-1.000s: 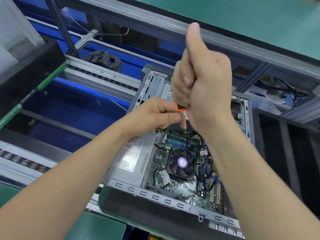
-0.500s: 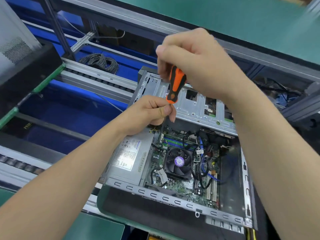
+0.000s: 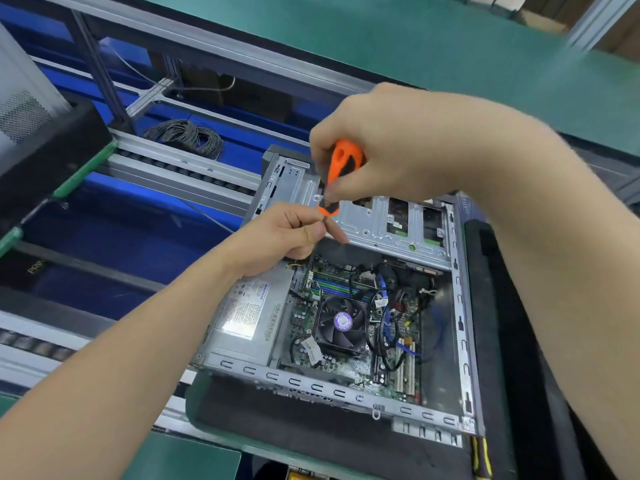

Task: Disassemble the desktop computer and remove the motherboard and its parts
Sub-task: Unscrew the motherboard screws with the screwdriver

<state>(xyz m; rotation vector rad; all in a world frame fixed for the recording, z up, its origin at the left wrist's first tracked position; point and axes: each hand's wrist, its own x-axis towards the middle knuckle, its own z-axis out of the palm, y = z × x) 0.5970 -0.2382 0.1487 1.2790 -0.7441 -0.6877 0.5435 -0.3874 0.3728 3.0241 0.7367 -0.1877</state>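
Fingers of right hand [image 3: 398, 150] curl round orange screwdriver [image 3: 341, 168] handle; left hand [image 3: 277, 237] pinches shaft just below. Long axis near upright, aimed down at motherboard [image 3: 349, 367] far-left corner inside case [image 3: 311, 386]; left hand nearer

The computer case [image 3: 367, 220] is showing bare, dull-grey sheet metal. The screwdriver [image 3: 341, 168] is gleaming with smooth orange and black plastic on its handle. The power supply label [image 3: 242, 313] is shining like glossy paper. The worktop [image 3: 415, 46] is looking matt green.
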